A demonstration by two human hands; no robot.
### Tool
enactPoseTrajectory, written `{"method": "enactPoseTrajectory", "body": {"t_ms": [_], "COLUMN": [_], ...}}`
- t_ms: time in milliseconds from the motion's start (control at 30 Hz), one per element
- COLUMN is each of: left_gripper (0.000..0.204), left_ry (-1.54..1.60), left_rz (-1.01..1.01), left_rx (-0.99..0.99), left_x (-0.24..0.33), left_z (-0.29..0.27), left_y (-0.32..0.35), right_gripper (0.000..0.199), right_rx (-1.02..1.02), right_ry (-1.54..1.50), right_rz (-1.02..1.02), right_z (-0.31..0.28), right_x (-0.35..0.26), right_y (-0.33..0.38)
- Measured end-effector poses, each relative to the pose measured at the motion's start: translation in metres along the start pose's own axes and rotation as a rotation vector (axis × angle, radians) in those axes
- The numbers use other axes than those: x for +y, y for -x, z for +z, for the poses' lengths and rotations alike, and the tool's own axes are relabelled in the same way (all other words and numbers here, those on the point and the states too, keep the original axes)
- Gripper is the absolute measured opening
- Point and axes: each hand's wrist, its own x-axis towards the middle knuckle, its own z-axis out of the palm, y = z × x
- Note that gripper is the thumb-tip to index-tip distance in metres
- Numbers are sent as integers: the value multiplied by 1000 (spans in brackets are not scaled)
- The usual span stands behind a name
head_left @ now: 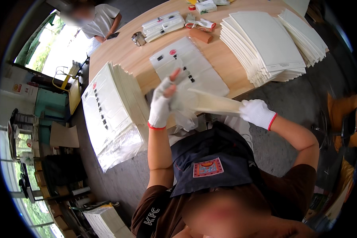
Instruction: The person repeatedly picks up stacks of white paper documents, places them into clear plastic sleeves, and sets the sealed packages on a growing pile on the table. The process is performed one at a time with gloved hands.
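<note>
My left hand [160, 105], in a white glove with bare fingertips, is raised over the table's near edge and grips the mouth of a clear plastic bag [182, 107]. My right hand [258, 113], in a white glove with a red cuff, pinches the end of a flat cream paper piece [214, 105]. The paper's other end lies inside the bag. A printed clear bag [190, 67] lies flat on the wooden table [135, 59] just beyond my hands.
A thick stack of printed clear bags [107, 111] overhangs the table's left edge. Fanned stacks of cream paper sheets [265, 43] fill the right. White bundles [162, 25], a brown cylinder [200, 35] and a metal object [138, 38] lie farther back. Another person [101, 20] sits at the far end.
</note>
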Motion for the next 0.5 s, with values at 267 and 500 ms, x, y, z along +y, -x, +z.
{"method": "enactPoseTrajectory", "body": {"t_ms": [267,500], "left_gripper": [31,28], "left_ry": [980,1023], "left_rz": [-377,-364], "left_rx": [731,640], "left_x": [-210,-231], "left_z": [0,21], "left_y": [7,-15], "right_gripper": [42,39], "right_rx": [222,314], "right_ry": [-754,-758], "right_rz": [452,220], "right_z": [24,-3], "right_x": [8,-7], "right_y": [32,23]}}
